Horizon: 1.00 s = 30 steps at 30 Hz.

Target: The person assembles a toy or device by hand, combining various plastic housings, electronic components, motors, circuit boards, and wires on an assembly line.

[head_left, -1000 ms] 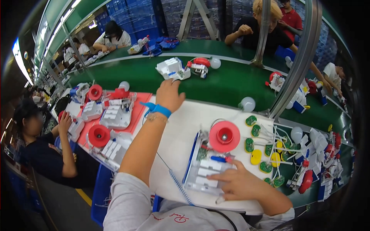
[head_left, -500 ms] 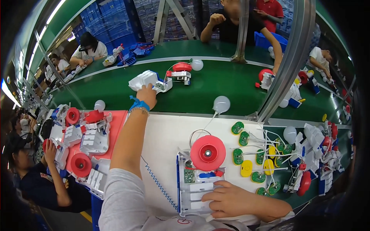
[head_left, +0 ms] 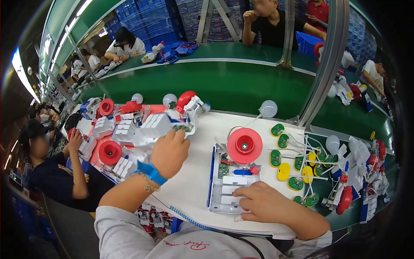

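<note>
My left hand (head_left: 170, 151) is closed on the edge of a white plastic housing (head_left: 156, 127), raised over the left side of the white worktop. A green circuit board shows in its end, and a red cup (head_left: 186, 101) and a white bulb (head_left: 170, 100) appear beyond it, seemingly wired to it. My right hand (head_left: 265, 205) lies with fingers stretched over the lower right of another housing (head_left: 226, 199), which rests flat in front of me. That one has white ribbed compartments, a circuit board, a blue part and a red funnel-shaped cup (head_left: 244, 146) at its top.
Several green circuit boards (head_left: 275, 158) with white wires and yellow discs (head_left: 283, 172) lie to the right. More housings pile up at far right and on the red mat (head_left: 92, 137) at left. A metal post (head_left: 324, 64) rises beside the green belt (head_left: 207, 82). Co-workers sit around.
My left hand has drawn the white housing, with its red cup and bulb, from the green belt back to the left of the worktop. My right hand stays on its housing. The view has shifted.
</note>
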### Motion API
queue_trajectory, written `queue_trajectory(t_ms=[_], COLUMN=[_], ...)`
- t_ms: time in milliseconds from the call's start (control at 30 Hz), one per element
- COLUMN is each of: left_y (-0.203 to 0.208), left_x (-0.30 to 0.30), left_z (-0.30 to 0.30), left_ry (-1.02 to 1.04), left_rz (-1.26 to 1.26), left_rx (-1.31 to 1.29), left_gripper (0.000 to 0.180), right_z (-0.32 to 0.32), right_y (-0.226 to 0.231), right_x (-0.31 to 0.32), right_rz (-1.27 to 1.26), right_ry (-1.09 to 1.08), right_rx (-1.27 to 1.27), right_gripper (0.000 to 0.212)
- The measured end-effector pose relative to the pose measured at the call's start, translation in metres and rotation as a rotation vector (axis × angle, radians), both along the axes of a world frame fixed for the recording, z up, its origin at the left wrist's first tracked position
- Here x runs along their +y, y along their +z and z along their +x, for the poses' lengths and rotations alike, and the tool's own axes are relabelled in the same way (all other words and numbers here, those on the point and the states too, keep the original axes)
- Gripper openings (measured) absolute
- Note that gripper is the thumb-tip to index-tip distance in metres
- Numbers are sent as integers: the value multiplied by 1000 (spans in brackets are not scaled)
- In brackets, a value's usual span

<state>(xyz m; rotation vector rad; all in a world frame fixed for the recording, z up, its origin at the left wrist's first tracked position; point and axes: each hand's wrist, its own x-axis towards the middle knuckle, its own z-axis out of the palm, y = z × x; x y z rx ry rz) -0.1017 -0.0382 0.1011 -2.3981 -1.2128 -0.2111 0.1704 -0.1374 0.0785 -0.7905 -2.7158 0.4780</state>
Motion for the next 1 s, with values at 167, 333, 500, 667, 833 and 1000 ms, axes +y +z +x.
queue_trajectory(t_ms=[167, 333, 500, 667, 833, 1000], left_y=[-25, -1, 7, 8, -14, -29], left_x=[-24, -18, 4, 15, 25, 15], left_z=[-10, 8, 28, 69, 93, 72], left_ry=[99, 96, 43, -381, -312, -303], left_rz=[-101, -142, -24, -489, -535, -395], left_rx=[153, -29, -180, -550, -503, -939], left_gripper=[9, 30, 39, 90, 80, 73], right_z=[-10, -39, -34, -16, 6, 33], right_y=[12, -5, -13, 8, 12, -5], right_x=[-22, -45, -42, -35, -34, -38], right_rz=[238, 222, 347, 155, 91, 194], right_ry=[-82, 21, 10, 12, -44, -446], right_rx=[-36, 82, -83, -121, -129, -2], right_gripper=[25, 44, 53, 41, 23, 23])
